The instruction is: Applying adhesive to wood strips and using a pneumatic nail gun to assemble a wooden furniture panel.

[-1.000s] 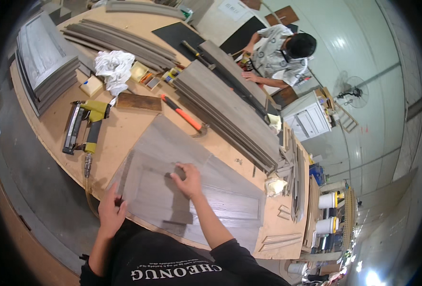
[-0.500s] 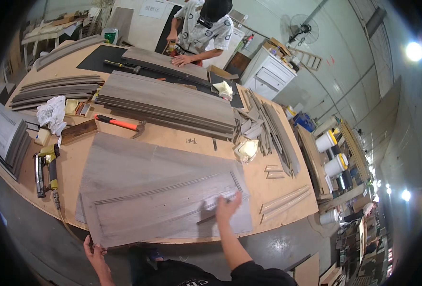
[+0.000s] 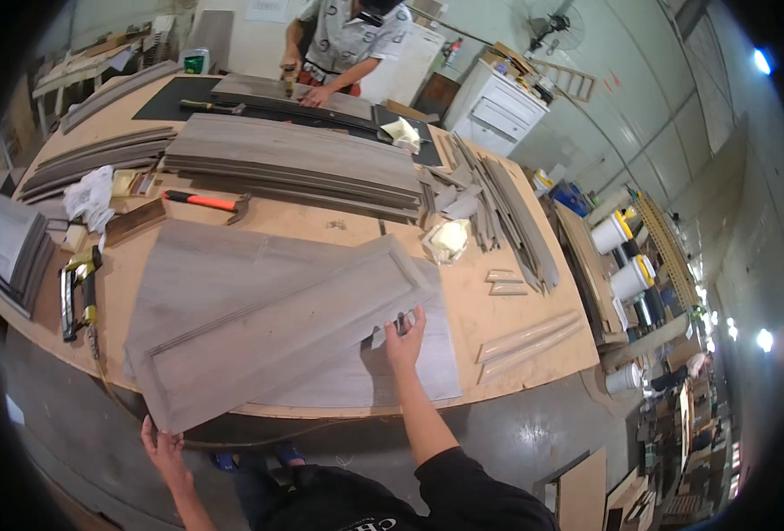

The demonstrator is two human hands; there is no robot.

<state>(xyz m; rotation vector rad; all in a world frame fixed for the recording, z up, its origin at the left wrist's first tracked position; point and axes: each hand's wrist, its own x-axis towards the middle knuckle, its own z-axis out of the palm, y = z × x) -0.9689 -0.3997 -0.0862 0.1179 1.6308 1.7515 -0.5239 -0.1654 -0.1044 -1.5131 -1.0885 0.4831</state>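
Grey panel [image 3: 277, 325] slanted, right end swung away (right hand [image 3: 405, 343] now at edge).

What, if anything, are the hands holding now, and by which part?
The left hand holds the grey framed panel by its near left corner. The right hand is at its near long edge; whether it grips cannot be told.

grey board [image 3: 215, 270] partly hidden under panel [image 3: 281, 334], co-worker's head [image 3: 379, 5] cut off

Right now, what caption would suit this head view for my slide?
Left hand at one corner of a framed grey panel, right hand near another.
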